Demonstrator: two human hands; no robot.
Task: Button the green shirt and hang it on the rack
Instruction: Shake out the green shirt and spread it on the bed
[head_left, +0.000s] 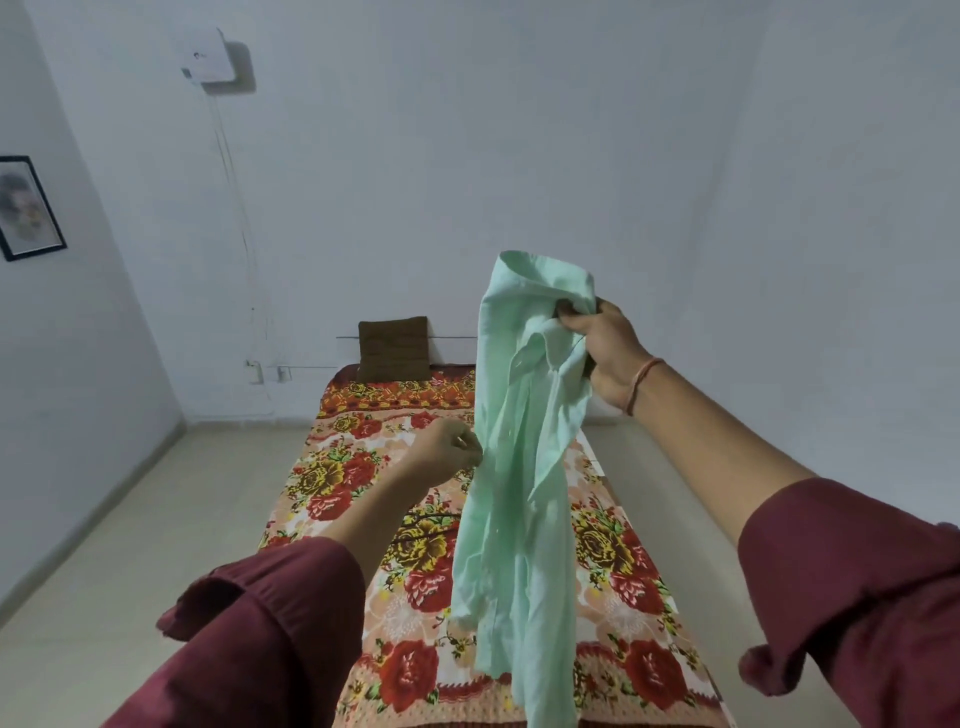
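The pale green shirt (511, 493) hangs in the air over the bed, crumpled and loose, its lower end down near the bed's near end. My right hand (605, 348) grips it high up, near the collar, with the fingers curled into the cloth. My left hand (447, 449) is lower and to the left, pinching the shirt's left edge at about mid height. No rack is in view.
Below lies a narrow bed with a red and yellow floral cover (363, 483). A brown cushion (393, 347) leans on the white wall at its far end. Beige floor runs along both sides. A framed picture (26, 208) hangs on the left wall.
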